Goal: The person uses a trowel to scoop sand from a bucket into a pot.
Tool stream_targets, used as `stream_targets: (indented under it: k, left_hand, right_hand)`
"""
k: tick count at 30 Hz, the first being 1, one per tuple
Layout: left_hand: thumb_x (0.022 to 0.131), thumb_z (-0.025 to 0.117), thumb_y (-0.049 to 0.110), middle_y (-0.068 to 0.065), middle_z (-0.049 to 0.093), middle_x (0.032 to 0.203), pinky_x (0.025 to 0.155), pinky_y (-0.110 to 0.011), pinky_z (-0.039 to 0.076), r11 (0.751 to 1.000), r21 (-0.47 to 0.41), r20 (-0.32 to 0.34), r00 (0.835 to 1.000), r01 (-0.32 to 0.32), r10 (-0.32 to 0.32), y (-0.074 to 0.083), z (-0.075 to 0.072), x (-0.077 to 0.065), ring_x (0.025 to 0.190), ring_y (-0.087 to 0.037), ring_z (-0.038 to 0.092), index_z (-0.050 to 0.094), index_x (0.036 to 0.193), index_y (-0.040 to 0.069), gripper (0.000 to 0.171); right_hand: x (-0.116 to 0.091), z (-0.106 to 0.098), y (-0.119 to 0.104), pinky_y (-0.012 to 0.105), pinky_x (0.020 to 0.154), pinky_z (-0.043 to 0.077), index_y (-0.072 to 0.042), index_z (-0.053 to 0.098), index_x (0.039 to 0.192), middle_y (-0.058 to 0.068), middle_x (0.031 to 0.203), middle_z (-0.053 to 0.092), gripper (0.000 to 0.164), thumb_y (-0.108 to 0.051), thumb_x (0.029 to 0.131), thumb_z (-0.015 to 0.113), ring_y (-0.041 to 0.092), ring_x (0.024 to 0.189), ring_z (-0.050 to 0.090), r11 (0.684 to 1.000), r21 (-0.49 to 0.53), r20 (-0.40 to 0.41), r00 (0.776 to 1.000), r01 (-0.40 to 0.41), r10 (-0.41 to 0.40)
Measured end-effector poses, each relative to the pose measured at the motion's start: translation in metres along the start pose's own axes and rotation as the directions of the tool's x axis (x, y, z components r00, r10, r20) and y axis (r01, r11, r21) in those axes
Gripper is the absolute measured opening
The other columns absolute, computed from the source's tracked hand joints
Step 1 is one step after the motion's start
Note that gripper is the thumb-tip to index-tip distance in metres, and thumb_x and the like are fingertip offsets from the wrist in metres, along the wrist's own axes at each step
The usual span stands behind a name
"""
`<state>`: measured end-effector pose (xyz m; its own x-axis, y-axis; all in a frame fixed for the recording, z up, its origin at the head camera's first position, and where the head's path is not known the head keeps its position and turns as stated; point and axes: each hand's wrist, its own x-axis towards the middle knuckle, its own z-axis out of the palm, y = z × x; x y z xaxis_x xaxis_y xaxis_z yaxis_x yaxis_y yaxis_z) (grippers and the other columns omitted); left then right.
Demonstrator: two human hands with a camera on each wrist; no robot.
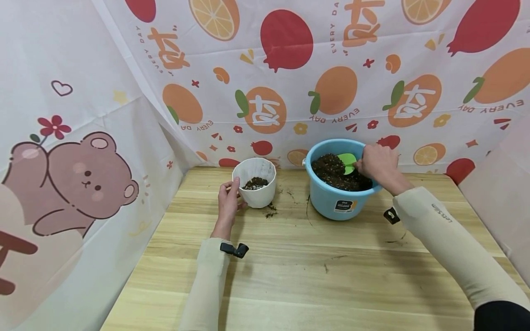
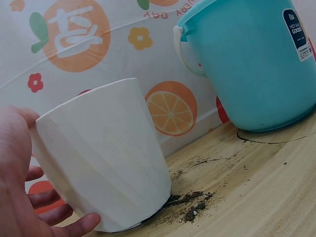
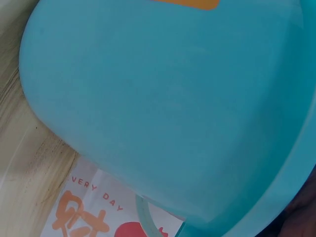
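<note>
A white flower pot [image 1: 260,196] with a little dark soil [image 1: 255,183] at its bottom stands on the table. My left hand [image 1: 228,200] steadies it from the left, thumb up at the rim and fingers spread along its side [image 2: 42,201]. To the right is a light blue bucket [image 1: 331,202], well filled with dark potting soil [image 1: 331,172]. Over its right rim reaches my right hand [image 1: 378,162], gripping a green scoop [image 1: 348,162] whose blade rests in the soil. The scoop's handle is hidden by the hand. In the right wrist view the bucket wall [image 3: 163,98] fills most of the picture.
Spilled soil [image 2: 195,205] lies by the pot's base, and thin dark strands [image 1: 325,267] are scattered over the wooden table [image 1: 281,285]. A fruit-print cloth [image 1: 290,82] hangs right behind the bucket and pot. The bucket's white handle [image 2: 185,57] hangs at its side.
</note>
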<state>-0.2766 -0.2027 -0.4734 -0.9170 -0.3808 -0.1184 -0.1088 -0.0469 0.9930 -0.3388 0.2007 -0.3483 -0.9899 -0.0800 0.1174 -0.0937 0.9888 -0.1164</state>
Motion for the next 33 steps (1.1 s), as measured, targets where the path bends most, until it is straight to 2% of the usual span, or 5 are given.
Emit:
stream_targets:
  k: [13, 25, 33]
  left_hand:
    - [0.099, 0.052, 0.061, -0.006, 0.047, 0.121, 0.080, -0.045, 0.060, 1.000, 0.014, 0.007, 1.000, 0.007, -0.007, 0.001, 0.001, -0.001, 0.104, -0.021, 0.054, 0.044, 0.133, 0.011, 0.062]
    - [0.099, 0.052, 0.060, -0.005, 0.047, 0.118, 0.081, -0.046, 0.060, 1.000, 0.007, 0.009, 1.000, 0.001, -0.001, 0.001, 0.001, -0.001, 0.102, -0.020, 0.054, 0.045, 0.131, 0.011, 0.059]
    - [0.099, 0.052, 0.061, -0.005, 0.047, 0.119, 0.081, -0.044, 0.060, 1.000, 0.012, 0.015, 1.000, 0.011, -0.011, 0.001, 0.001, 0.001, 0.108, -0.024, 0.056, 0.044, 0.134, 0.012, 0.061]
  right_hand:
    - [-0.004, 0.003, 0.001, 0.032, 0.044, 0.028, -0.015, 0.037, 0.055, 0.001, 0.057, 0.028, 0.055, -0.041, 0.092, 0.068, 0.027, 0.052, 0.042, 1.000, -0.006, -0.027, 0.999, 0.020, -0.020]
    - [-0.008, 0.000, 0.004, 0.030, 0.043, 0.029, -0.014, 0.041, 0.051, 0.000, 0.053, 0.030, 0.055, -0.039, 0.092, 0.069, 0.026, 0.050, 0.044, 0.999, 0.016, 0.001, 1.000, 0.030, -0.030]
    - [-0.012, -0.003, 0.001, 0.032, 0.046, 0.032, -0.014, 0.045, 0.050, 0.000, 0.051, 0.034, 0.056, -0.042, 0.092, 0.069, 0.027, 0.052, 0.046, 0.998, 0.048, 0.025, 0.999, 0.044, -0.045]
